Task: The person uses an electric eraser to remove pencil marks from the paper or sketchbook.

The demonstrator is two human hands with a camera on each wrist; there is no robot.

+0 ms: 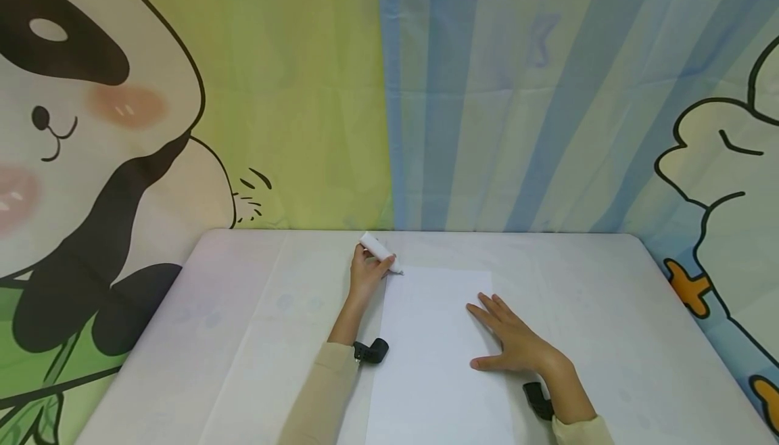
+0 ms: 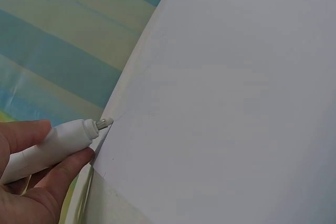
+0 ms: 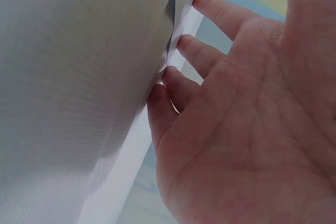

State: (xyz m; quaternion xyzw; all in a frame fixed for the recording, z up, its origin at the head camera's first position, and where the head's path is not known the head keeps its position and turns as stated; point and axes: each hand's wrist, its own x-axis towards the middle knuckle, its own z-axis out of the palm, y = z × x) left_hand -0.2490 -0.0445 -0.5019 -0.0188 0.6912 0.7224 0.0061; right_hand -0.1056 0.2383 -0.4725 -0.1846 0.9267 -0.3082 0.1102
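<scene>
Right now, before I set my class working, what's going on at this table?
A person's left hand grips a white tube, its narrow tip near the upper left corner of a white sheet of paper. The right hand, spread wide, rests across the sheet's right edge. The paper lies on a white table. Whether the tip touches it is hard to tell.

**White on white, framed by yellow-green and blue**

The table (image 1: 608, 337) is white with faint mauve blotches. On it, the paper (image 1: 438, 364) is plain white; above it, the tube (image 1: 376, 246) is white with a silvery tip. Behind the table, the curtain (image 1: 304, 93) turns from yellow-green to blue and pale stripes. Left of the table, a printed panda (image 1: 97, 141) is black and white, pink-cheeked; right of it, a pale printed figure (image 1: 748, 255) has black outlines and orange patches. Over the table, the sleeves (image 1: 322, 391) are plain cream.
</scene>
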